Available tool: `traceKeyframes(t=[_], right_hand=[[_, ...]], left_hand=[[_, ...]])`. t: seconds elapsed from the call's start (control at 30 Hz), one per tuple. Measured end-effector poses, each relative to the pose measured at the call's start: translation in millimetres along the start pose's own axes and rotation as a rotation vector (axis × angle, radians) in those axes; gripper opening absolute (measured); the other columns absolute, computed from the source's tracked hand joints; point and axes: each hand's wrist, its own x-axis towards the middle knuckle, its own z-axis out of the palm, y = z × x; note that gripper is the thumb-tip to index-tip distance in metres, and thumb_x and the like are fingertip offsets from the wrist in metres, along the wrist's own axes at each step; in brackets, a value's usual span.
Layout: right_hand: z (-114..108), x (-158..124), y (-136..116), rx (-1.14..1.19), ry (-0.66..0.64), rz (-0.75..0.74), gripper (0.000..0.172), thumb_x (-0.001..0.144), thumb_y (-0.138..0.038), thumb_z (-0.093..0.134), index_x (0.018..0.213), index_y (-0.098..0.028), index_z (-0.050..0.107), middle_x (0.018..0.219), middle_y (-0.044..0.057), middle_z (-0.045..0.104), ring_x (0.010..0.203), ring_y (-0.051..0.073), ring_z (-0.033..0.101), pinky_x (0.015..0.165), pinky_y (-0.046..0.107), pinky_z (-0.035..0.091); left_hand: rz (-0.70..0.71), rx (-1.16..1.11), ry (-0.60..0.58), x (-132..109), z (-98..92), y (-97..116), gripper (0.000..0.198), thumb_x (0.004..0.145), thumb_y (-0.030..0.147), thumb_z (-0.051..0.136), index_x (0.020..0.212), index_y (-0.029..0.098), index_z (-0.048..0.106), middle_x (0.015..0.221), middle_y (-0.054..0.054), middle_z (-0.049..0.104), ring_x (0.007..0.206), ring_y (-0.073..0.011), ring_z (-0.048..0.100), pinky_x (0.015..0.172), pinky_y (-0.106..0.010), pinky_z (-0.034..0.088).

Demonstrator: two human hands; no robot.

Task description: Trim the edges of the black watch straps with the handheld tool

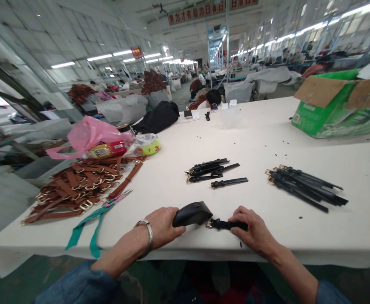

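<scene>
My left hand (pixel 163 226), with a silver bangle on the wrist, is closed around a black rounded leather piece (pixel 193 213) at the near edge of the white table (pixel 172 185). My right hand (pixel 251 230) grips a short black strap (pixel 225 224) with a gold buckle, joined to that piece. Just beyond lie a small pile of black buckled straps (pixel 212 171) and, further right, a bigger bundle of black straps (pixel 305 188).
A heap of brown straps with gold buckles (pixel 77 188) lies at the left beside teal ribbon (pixel 91 221). Behind it are a pink plastic bag (pixel 90 135) and a black bag (pixel 159 118). A green cardboard box (pixel 336 107) sits far right. Other people work in the background.
</scene>
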Motion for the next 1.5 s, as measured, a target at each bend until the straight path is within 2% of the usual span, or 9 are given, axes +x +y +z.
traceKeyframes(t=[0.17, 0.33, 0.47, 0.8, 1.0, 1.1, 1.23, 1.33, 1.5], right_hand=[[3, -6, -6, -0.056, -0.013, -0.115, 0.014, 0.072, -0.01, 0.05, 0.078, -0.022, 0.056, 0.08, 0.001, 0.058, 0.077, 0.016, 0.051, 0.072, 0.032, 0.036], [4, -15, -3, -0.053, -0.025, -0.197, 0.011, 0.073, -0.015, 0.054, 0.081, -0.022, 0.057, 0.088, 0.003, 0.058, 0.081, 0.016, 0.051, 0.071, 0.032, 0.037], [4, -17, -1, -0.034, -0.021, -0.21, 0.007, 0.075, -0.018, 0.054, 0.078, -0.022, 0.059, 0.088, 0.003, 0.059, 0.08, 0.017, 0.051, 0.071, 0.033, 0.037], [6, -11, 5, 0.051, -0.003, -0.156, 0.006, 0.075, -0.018, 0.055, 0.072, -0.022, 0.059, 0.081, 0.003, 0.059, 0.077, 0.017, 0.05, 0.068, 0.032, 0.037], [3, -12, -1, 0.053, -0.054, -0.108, 0.007, 0.074, -0.016, 0.056, 0.071, -0.022, 0.057, 0.078, 0.001, 0.056, 0.077, 0.016, 0.049, 0.068, 0.03, 0.037], [1, -12, -4, 0.069, -0.059, -0.09, 0.005, 0.074, -0.017, 0.057, 0.071, -0.022, 0.056, 0.076, 0.001, 0.055, 0.077, 0.016, 0.048, 0.068, 0.029, 0.036], [2, -11, -1, 0.128, -0.069, -0.097, 0.006, 0.073, -0.015, 0.057, 0.071, -0.02, 0.055, 0.075, 0.001, 0.055, 0.076, 0.015, 0.049, 0.066, 0.028, 0.036], [3, -10, 3, 0.159, -0.06, -0.091, 0.008, 0.07, -0.012, 0.057, 0.072, -0.019, 0.054, 0.074, 0.001, 0.054, 0.074, 0.014, 0.049, 0.064, 0.027, 0.036], [0, -10, -1, 0.173, -0.068, -0.049, 0.012, 0.066, -0.01, 0.06, 0.07, -0.019, 0.053, 0.074, 0.0, 0.054, 0.073, 0.014, 0.049, 0.064, 0.026, 0.036]], left_hand=[[0.017, 0.008, -0.008, -12, -10.4, -5, 0.028, 0.068, 0.045, 0.048, 0.082, 0.024, 0.058, 0.075, -0.002, 0.063, 0.069, -0.0187, 0.058, 0.058, -0.025, 0.039], [-0.024, 0.089, -0.082, -24, -16.6, 12, 0.025, 0.065, 0.041, 0.051, 0.081, 0.024, 0.059, 0.077, -0.003, 0.063, 0.075, -0.0206, 0.058, 0.063, -0.028, 0.042], [0.022, 0.079, -0.158, -33, -18.2, 22, 0.026, 0.067, 0.041, 0.048, 0.084, 0.024, 0.058, 0.08, -0.004, 0.062, 0.078, -0.0212, 0.058, 0.066, -0.029, 0.044], [0.02, 0.183, -0.116, -31, 6.5, 37, 0.03, 0.074, 0.041, 0.041, 0.093, 0.021, 0.054, 0.085, -0.009, 0.063, 0.08, -0.0261, 0.059, 0.069, -0.037, 0.045], [-0.072, 0.073, -0.119, -38, 11.2, 26, 0.026, 0.074, 0.041, 0.041, 0.088, 0.023, 0.053, 0.084, -0.007, 0.064, 0.081, -0.0243, 0.059, 0.069, -0.034, 0.044], [-0.035, 0.083, -0.113, -42, 19.1, 26, 0.028, 0.075, 0.04, 0.04, 0.094, 0.023, 0.052, 0.085, -0.007, 0.064, 0.083, -0.0254, 0.059, 0.072, -0.037, 0.044], [0.03, 0.123, -0.049, -36, 26.9, 40, 0.027, 0.075, 0.039, 0.039, 0.093, 0.023, 0.051, 0.083, -0.006, 0.064, 0.079, -0.0271, 0.059, 0.069, -0.041, 0.045], [0.065, 0.118, -0.032, -24, 22.7, 48, 0.026, 0.074, 0.04, 0.039, 0.088, 0.022, 0.051, 0.082, -0.007, 0.064, 0.078, -0.0269, 0.06, 0.067, -0.039, 0.046], [0.068, 0.124, -0.117, -19, 4.4, 43, 0.025, 0.07, 0.04, 0.043, 0.083, 0.022, 0.055, 0.08, -0.007, 0.063, 0.077, -0.026, 0.059, 0.066, -0.037, 0.046]])
